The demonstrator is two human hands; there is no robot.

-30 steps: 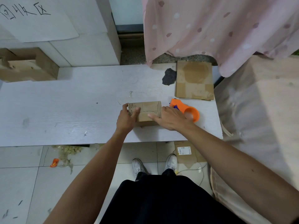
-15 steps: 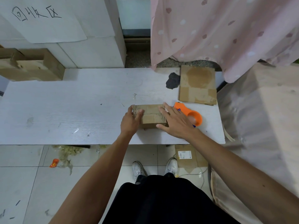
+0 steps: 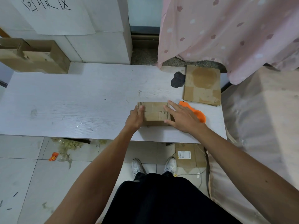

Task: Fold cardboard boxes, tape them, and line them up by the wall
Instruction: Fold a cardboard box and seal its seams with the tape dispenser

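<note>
The right hand (image 3: pixel 182 118) has slid from the top of the small cardboard box (image 3: pixel 155 113) to its right end, fingers spread straight. The left hand (image 3: pixel 135 119) still clasps the left end, thumb on top, fingers probably down the side. The box sits near the front edge of the white table (image 3: pixel 72 102), an orange tape dispenser (image 3: pixel 198 114) just beside it and a pink curtain (image 3: pixel 226 29) beyond.

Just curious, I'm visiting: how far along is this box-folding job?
Done: the small cardboard box is folded shut. In hand: the left hand holds its end while the right hand rests on it, beside the orange tape dispenser. Left, apparently: taping, lining it up, and the flat cardboard sheet.
</note>
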